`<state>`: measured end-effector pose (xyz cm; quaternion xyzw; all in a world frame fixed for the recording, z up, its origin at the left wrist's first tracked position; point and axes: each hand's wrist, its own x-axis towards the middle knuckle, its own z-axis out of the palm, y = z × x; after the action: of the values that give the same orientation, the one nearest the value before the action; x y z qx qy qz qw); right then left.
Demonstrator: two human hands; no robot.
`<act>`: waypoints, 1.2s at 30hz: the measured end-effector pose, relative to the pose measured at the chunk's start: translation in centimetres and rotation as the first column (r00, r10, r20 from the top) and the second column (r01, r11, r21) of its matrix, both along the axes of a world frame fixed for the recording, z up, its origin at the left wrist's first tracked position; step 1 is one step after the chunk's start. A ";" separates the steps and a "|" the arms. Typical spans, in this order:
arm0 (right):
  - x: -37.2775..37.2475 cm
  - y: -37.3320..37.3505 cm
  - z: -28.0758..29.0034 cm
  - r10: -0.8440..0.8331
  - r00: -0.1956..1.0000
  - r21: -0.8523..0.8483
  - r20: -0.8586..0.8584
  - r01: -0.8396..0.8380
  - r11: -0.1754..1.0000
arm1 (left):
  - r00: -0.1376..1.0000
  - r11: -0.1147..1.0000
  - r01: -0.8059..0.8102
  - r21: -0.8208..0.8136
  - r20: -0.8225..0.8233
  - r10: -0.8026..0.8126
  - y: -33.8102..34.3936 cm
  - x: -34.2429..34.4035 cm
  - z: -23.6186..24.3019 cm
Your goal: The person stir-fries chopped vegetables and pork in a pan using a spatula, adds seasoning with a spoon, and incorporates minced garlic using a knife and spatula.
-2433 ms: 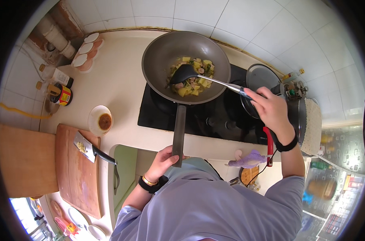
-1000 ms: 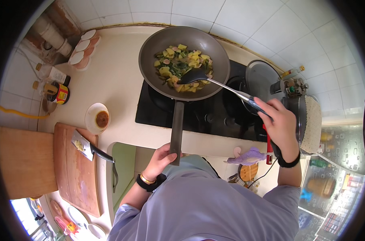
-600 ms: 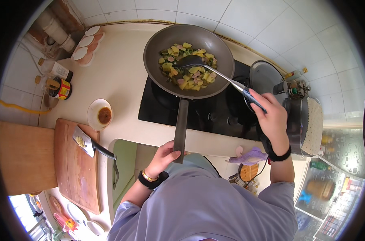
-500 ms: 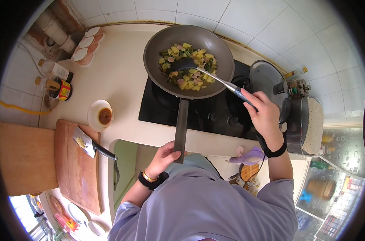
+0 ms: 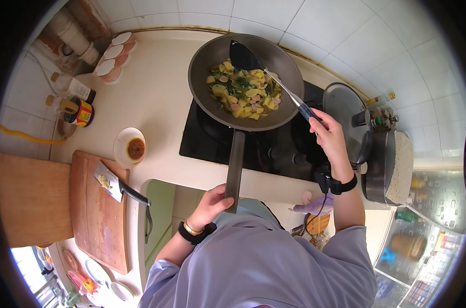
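A grey-brown frying pan (image 5: 289, 66) sits over the black cooktop (image 5: 212, 146), its long handle pointing toward me. My left hand (image 5: 213, 205) is closed round the end of that handle. Inside the pan lies a mix of yellow chunks, pinkish round slices and dark green leaves (image 5: 246, 90). My right hand (image 5: 329, 134) grips the dark handle of a spatula (image 5: 246, 56). The spatula's broad black blade is tilted up at the far side of the food, over the pan's inner wall, and looks bare of food.
To the left stand a bowl (image 5: 121, 160) with brown sauce, bottles (image 5: 78, 113), and a cutting board (image 5: 97, 226) carrying a cleaver (image 5: 116, 186) with chopped bits on its blade. A glass lid (image 5: 341, 102) and a dark pot (image 5: 379, 177) are on the right. A tiled wall rises behind.
The spatula blade has gone from amid the food up to the pan's far side. My right hand has shifted slightly left. My left hand still holds the pan handle.
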<state>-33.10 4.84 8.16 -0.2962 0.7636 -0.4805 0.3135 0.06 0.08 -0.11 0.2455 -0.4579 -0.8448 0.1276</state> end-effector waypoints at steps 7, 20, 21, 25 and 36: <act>-0.6 -0.6 -0.7 -0.042 0.992 0.021 0.115 0.039 0.999 | 1.000 1.000 0.000 -0.023 -0.024 0.000 0.0 0.0 0.0; -1.5 -0.4 -0.6 -0.019 0.899 0.047 0.437 -0.002 0.999 | 1.000 1.000 -0.005 -0.030 -0.028 0.004 0.1 0.0 -0.4; -1.7 -0.5 -0.8 -0.017 0.879 0.044 0.477 -0.005 0.999 | 1.000 1.000 -0.004 -0.030 -0.028 0.004 0.1 0.0 -0.5; -1.7 -0.6 -0.8 -0.013 0.837 0.030 0.547 -0.004 1.000 | 0.999 1.000 -0.003 -0.027 -0.038 0.002 0.1 0.0 -0.4; -1.3 -0.3 0.1 0.001 0.848 0.026 0.531 -0.017 1.000 | 1.000 1.000 0.009 0.006 -0.029 -0.009 0.0 0.1 -0.3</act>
<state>-34.36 4.57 8.24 -0.1508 0.6531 -0.5307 0.5188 0.19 0.04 -0.39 0.2314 -0.4546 -0.8503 0.1296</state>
